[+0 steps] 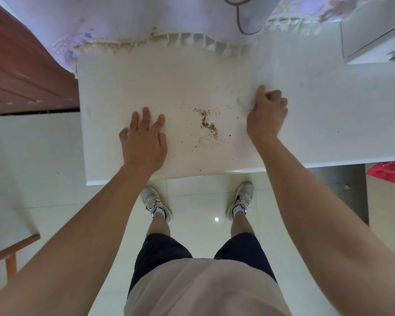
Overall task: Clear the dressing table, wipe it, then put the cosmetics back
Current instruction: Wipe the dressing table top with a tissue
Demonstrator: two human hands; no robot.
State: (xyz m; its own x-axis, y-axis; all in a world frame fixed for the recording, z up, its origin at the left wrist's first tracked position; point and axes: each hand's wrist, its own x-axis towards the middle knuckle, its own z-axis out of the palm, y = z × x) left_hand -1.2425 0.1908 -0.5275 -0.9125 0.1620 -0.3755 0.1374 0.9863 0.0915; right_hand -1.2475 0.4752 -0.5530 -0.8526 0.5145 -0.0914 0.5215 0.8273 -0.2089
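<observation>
My left hand (pixel 144 142) lies flat on the desk (pixel 123 87), fingers spread and holding nothing. My right hand (pixel 266 115) rests at the seam to the right, fingers curled shut; whether they pinch anything I cannot tell. Between the hands sits a trail of brown crumbs (pixel 206 124), its long axis running away from me, about equally near both. No cosmetics show; I judge wiping comes next.

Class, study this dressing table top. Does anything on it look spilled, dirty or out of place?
Yes. A scatter of brown crumbs lies on the white table top, between the left hand and the right hand. Faint smudges also mark the surface near the right hand.
</observation>
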